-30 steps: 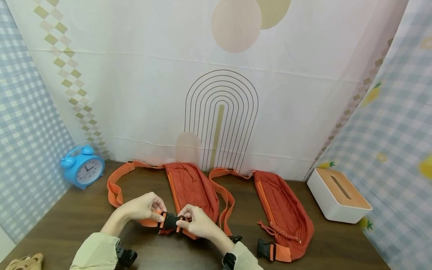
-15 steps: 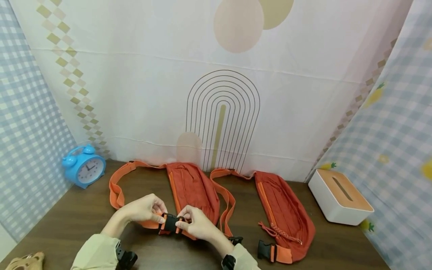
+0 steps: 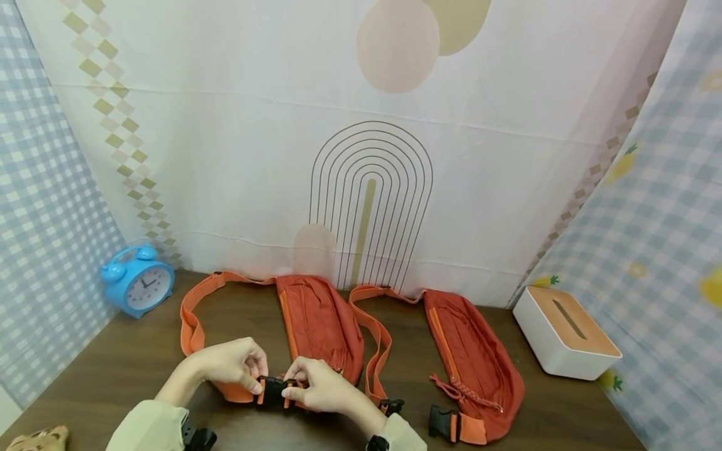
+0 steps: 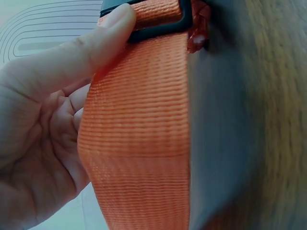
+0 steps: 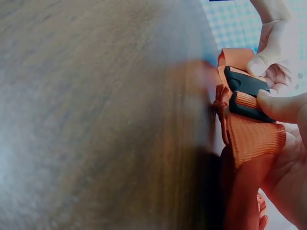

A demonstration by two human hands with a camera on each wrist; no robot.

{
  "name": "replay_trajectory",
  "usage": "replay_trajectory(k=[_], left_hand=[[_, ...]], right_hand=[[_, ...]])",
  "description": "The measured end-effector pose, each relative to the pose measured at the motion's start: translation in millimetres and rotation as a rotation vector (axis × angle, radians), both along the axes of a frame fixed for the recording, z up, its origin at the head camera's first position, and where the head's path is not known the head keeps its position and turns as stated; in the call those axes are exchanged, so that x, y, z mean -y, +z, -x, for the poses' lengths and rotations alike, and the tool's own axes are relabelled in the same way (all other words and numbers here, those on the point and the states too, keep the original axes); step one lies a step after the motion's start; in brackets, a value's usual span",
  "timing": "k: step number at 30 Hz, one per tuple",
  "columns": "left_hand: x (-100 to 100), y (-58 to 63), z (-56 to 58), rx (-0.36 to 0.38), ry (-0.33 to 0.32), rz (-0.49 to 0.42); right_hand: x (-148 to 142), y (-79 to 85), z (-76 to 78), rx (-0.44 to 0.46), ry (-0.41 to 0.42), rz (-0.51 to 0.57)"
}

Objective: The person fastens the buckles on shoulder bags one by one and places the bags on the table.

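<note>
The left-hand waist bag (image 3: 321, 326), rust red with an orange strap (image 3: 193, 313), lies in the middle of the table. Its black side-release buckle (image 3: 274, 392) is held at the table's front, with both halves together. My left hand (image 3: 232, 363) pinches the buckle's left end; in the left wrist view the thumb presses the orange webbing (image 4: 139, 115) against its black frame. My right hand (image 3: 323, 383) pinches the right end between thumb and fingers. From the right wrist, the buckle (image 5: 247, 82) shows between both thumbs, with a red braided cord (image 5: 220, 103) hanging beside it.
A second matching waist bag (image 3: 479, 363) lies to the right, its two buckle halves (image 3: 440, 423) apart. A blue alarm clock (image 3: 141, 282) stands at the back left, a white tissue box (image 3: 566, 338) at the right. A tan object (image 3: 39, 440) shows at the front-left corner.
The buckle halves, slightly apart a second ago, have come together. Both hands have shifted a little left and toward the body with the buckle.
</note>
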State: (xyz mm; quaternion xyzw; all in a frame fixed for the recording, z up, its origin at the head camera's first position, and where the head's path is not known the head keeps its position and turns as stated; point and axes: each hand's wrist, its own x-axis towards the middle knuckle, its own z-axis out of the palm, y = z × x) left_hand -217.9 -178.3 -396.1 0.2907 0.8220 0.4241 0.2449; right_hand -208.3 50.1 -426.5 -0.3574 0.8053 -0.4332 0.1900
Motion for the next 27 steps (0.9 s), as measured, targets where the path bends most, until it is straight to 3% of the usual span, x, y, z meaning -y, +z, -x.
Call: replay_trajectory(k=[4, 10, 27], left_hand=[[-1.6, 0.1, -1.5, 0.016, -0.042, -0.003], [0.5, -3.6, -3.4, 0.040, -0.049, 0.012], [3.9, -7.2, -4.6, 0.099, -0.093, -0.016]], right_hand=[[-0.7, 0.9, -0.1, -0.041, 0.012, -0.046], [1.9, 2.4, 0.2, -0.086, 0.040, -0.109], [7.5, 3.1, 1.5, -0.056, 0.068, -0.199]])
